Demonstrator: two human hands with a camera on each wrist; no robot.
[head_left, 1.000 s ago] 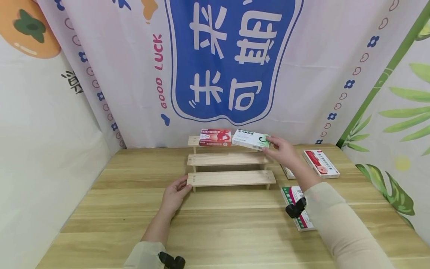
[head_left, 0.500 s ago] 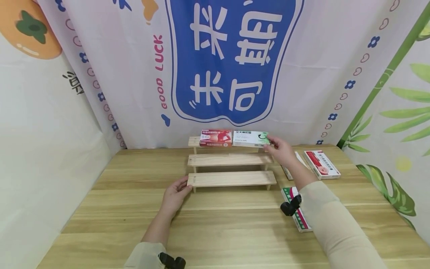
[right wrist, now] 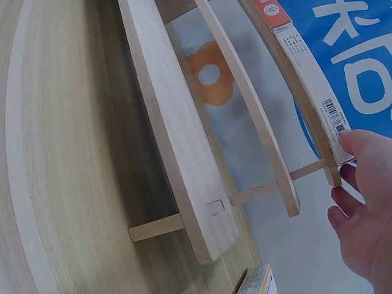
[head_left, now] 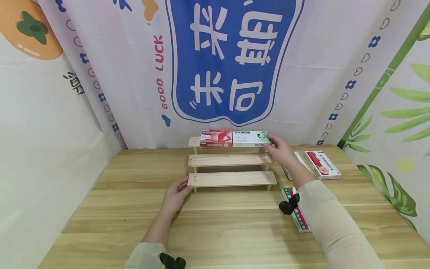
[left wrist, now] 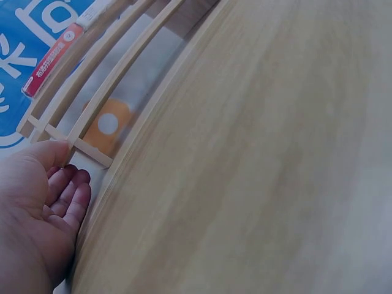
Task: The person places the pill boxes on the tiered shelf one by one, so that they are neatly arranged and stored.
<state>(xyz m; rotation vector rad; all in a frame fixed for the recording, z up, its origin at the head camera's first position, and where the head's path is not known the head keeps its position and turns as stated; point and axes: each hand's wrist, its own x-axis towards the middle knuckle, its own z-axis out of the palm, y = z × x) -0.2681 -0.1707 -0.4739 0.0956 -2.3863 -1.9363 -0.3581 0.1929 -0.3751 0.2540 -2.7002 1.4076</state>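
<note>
A three-step wooden rack (head_left: pixel 231 179) stands on the table. On its top step, a red medicine box (head_left: pixel 216 138) lies flat at the left, and a white-and-green medicine box (head_left: pixel 248 138) lies close beside it, in line with it. My right hand (head_left: pixel 281 150) holds the white-and-green box by its right end; in the right wrist view, the thumb (right wrist: pixel 355 142) is at the box's end, with the fingers beside the step's end. My left hand (head_left: pixel 174 194) grips the left end of the lowest step, thumb at the board and fingers curled below it in the left wrist view.
Right of the rack lie a red-and-white box (head_left: pixel 323 164), another white box (head_left: pixel 288 173) partly hidden by the right forearm, and a green-and-white box (head_left: pixel 300 220) nearer the front, partly under the sleeve. A printed curtain (head_left: pixel 302 93) hangs right behind the rack.
The white-and-green box has turned from slanted to straight, level with the red box on the top step. My right hand moved slightly with it; my left hand stayed at the rack.
</note>
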